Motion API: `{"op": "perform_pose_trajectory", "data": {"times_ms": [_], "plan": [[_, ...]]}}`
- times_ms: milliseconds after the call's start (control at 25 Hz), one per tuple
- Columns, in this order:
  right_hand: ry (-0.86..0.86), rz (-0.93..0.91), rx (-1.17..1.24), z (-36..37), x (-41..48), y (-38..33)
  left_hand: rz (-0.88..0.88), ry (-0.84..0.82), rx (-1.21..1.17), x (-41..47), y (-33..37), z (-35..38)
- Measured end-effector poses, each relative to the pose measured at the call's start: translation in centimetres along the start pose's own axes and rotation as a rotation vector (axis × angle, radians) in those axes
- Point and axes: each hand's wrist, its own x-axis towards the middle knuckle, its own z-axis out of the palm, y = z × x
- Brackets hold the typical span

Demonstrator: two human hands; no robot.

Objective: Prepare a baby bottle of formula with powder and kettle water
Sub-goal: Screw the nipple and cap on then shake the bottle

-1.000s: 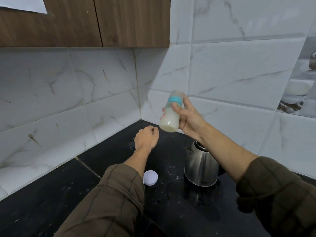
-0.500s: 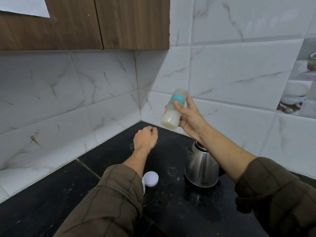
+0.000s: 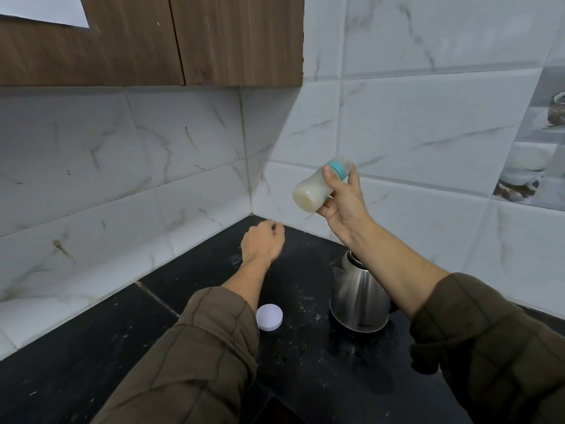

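Observation:
My right hand point(image 3: 344, 206) holds a baby bottle point(image 3: 315, 189) up in the air, well above the counter. The bottle is full of milky white formula, has a teal collar and a clear cap, and is tilted with its base toward the left and its cap up to the right. My left hand point(image 3: 263, 243) hovers lower and to the left as a loose fist with nothing in it. A steel kettle point(image 3: 356, 298) stands on the black counter point(image 3: 305, 362) under my right forearm. A round white lid point(image 3: 269, 317) lies on the counter beside my left sleeve.
Marble-look tiled walls meet in a corner right behind my hands. Wooden wall cabinets point(image 3: 153, 41) hang above on the left. White powder specks are scattered over the counter around the kettle and lid.
The bottle has swung from nearly upright to strongly tilted and shifted right in my right hand. My left hand has stayed about where it was.

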Motion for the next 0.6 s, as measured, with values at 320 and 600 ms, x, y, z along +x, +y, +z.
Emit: {"op": "perform_pose_trajectory", "data": {"times_ms": [320,600], "plan": [[-0.033,0.298,-0.135,-1.7,-2.3,4.6,-0.009,-0.013,0.007,-0.2,-0.7,0.3],[-0.093,0.578,-0.385,-3.3,-4.7,6.9,-0.063,-0.012,0.024,-0.9,-2.6,0.9]]}}
